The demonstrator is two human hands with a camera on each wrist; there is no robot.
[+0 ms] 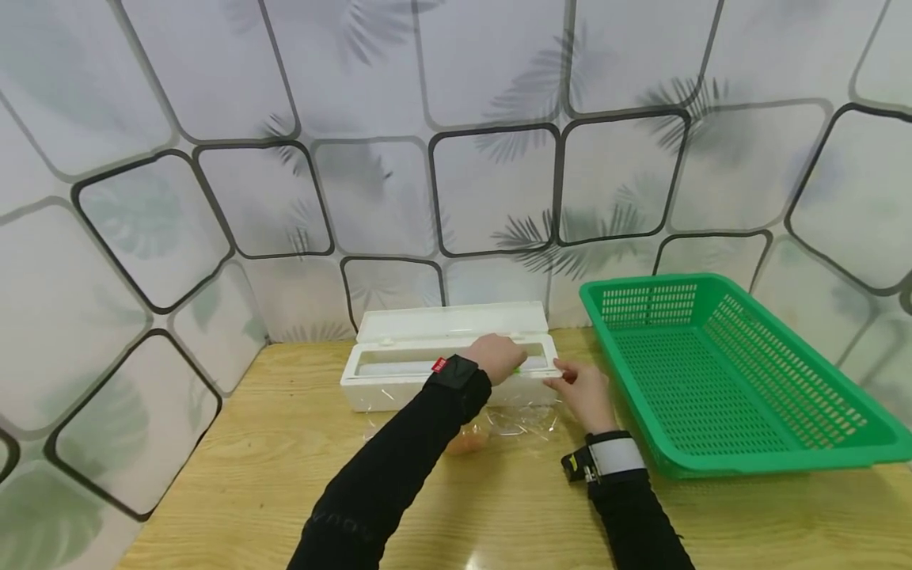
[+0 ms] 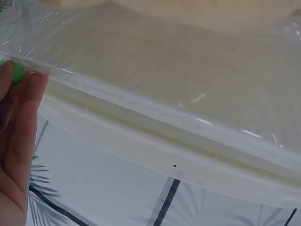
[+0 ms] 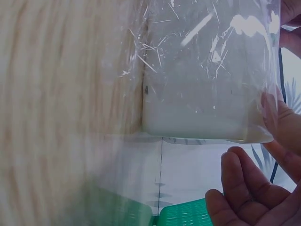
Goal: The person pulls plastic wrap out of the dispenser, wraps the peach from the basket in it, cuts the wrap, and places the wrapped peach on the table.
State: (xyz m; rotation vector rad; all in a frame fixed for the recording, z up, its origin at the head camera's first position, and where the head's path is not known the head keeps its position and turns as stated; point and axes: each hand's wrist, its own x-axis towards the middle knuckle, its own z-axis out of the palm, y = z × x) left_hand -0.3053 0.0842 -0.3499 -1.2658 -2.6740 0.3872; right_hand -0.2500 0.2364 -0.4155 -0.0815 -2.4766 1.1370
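A white cling film dispenser (image 1: pixel 399 388) stands against the back wall with its lid (image 1: pixel 456 321) raised. Inside its long opening, part of the white roll (image 1: pixel 392 368) shows. My left hand (image 1: pixel 495 356) reaches over the front edge at the right and pinches a small green slide cutter (image 2: pixel 18 73) between thumb and fingers. Clear cling film (image 3: pixel 202 61) hangs down the front and spreads onto the table. At the dispenser's right front corner my right hand (image 1: pixel 587 396) pinches the film's edge, its other fingers loosely curled. A rounded peach-coloured thing (image 1: pixel 466 439) lies below the film, partly behind my left forearm.
A large green plastic basket (image 1: pixel 720 459) stands to the right, close beside my right hand. The wood-grain table (image 1: pixel 235 475) ends at the back against a patterned wall covering (image 1: pixel 385 206), which also closes off the left side.
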